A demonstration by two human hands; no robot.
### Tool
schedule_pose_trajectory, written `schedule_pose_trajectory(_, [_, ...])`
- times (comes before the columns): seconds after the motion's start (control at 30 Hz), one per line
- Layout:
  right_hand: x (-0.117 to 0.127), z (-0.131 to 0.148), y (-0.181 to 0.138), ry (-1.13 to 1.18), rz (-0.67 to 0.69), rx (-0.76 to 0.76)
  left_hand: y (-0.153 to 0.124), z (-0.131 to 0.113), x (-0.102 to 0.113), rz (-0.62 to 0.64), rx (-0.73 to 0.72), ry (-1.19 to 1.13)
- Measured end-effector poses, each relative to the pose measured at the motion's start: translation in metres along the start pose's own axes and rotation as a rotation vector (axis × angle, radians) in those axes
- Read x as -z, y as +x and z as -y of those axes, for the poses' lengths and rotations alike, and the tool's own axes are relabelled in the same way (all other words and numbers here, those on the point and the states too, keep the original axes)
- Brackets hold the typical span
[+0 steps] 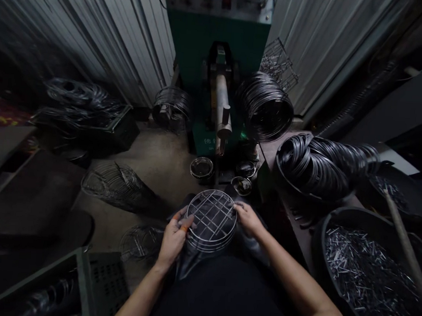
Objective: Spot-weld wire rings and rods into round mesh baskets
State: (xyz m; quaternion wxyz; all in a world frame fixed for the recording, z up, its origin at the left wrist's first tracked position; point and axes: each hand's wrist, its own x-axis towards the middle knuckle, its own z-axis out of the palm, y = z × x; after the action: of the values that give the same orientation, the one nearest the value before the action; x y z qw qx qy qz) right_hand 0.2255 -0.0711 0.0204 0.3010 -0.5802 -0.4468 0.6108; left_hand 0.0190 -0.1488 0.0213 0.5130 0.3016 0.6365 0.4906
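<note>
A round wire basket of stacked metal rings with crossed wires lies over my lap. My left hand grips its left rim between thumb and fingers, and orange bands show on the finger and thumb. On the opposite side my right hand pinches the upper right rim. Straight ahead, beyond the basket, stands a green machine with a thick metal arm pointing toward me.
Bundled wire rings rest on the right bench, near a black tub of short metal pieces. Small dishes sit under the machine. Wire basket stacks lie on the floor at left, and a green crate stands at lower left.
</note>
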Motion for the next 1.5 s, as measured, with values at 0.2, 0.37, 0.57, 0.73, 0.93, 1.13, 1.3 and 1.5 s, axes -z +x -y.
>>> schedule_pose_trajectory(0.2, [0.012,0.027,0.048,-0.252,0.228,0.028,-0.039,0.022,-0.021,-0.005,0.046,-0.139])
schedule_pose_trajectory(0.37, [0.011,0.012,0.041,-0.261,0.230,0.071,-0.049,0.026,-0.015,0.006,0.074,-0.112])
schedule_pose_trajectory(0.57, [0.015,0.014,0.035,-0.224,0.194,0.060,-0.026,0.016,0.012,-0.005,0.140,-0.094])
schedule_pose_trajectory(0.73, [0.011,0.017,0.037,-0.205,0.199,0.074,0.018,0.004,0.020,-0.086,0.004,-0.036])
schedule_pose_trajectory(0.93, [0.014,0.008,0.033,-0.153,0.035,0.093,0.038,0.005,0.007,0.057,-0.063,0.006])
schedule_pose_trajectory(1.13, [0.027,-0.008,-0.002,-0.128,-0.160,0.155,0.032,0.011,0.008,0.044,-0.063,0.031])
schedule_pose_trajectory(1.3, [0.019,-0.019,-0.023,-0.068,-0.130,0.120,0.030,0.008,0.006,0.008,-0.068,0.055])
schedule_pose_trajectory(1.5, [0.013,-0.022,-0.022,-0.033,-0.163,0.107,0.016,0.014,0.006,-0.030,-0.076,0.047])
